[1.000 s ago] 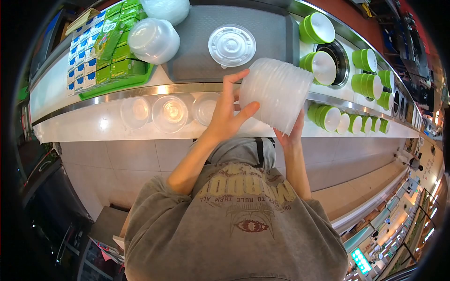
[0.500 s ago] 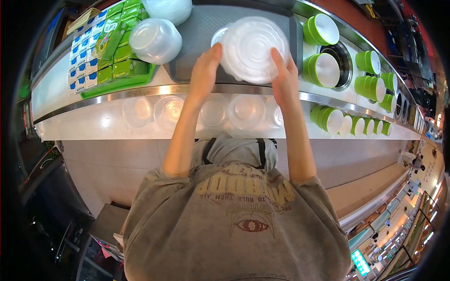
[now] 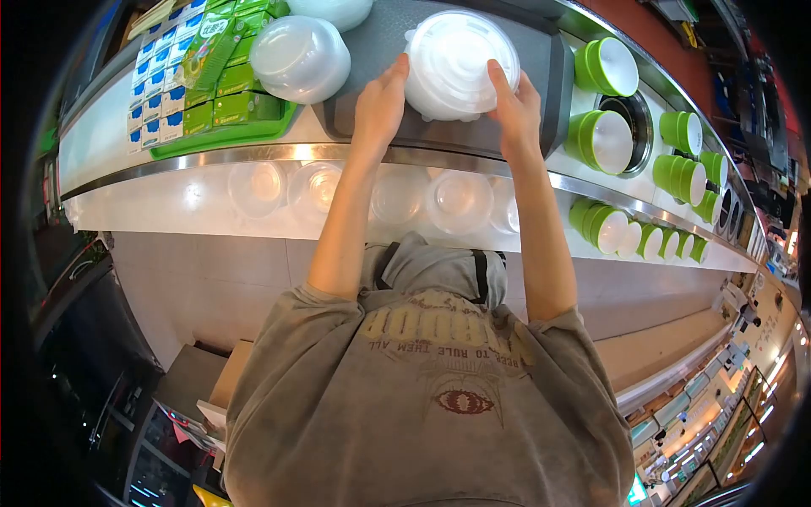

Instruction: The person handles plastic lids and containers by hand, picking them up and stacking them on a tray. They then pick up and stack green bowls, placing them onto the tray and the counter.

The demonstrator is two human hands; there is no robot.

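A round translucent plastic bowl with a lid [image 3: 460, 63] is between my two hands, over the dark grey tray [image 3: 541, 101]. The lid lies level over the bowl, with ridged rings and small tabs at its rim. My left hand [image 3: 382, 103] grips the left side, fingertips right at the rim. On the right side, my right hand [image 3: 515, 106] has its thumb over the lid's edge and its fingers around the outside. Left of my left hand, an upturned translucent bowl [image 3: 301, 61] overlaps the tray's edge, with another plastic bowl [image 3: 334, 10] behind it.
Green and white-blue boxes [image 3: 245, 108] are stacked on a green tray [image 3: 283, 127] at the left. Green cups with white ends [image 3: 610, 142] stand in groups at the right, near a round black-rimmed opening [image 3: 638, 127]. Clear round containers [image 3: 459, 201] line the lower shelf.
The lid, which earlier sat off-centre with another rim showing at its left, now lines up over the bowl. Both hands stay at its sides; the whole view has shifted slightly.
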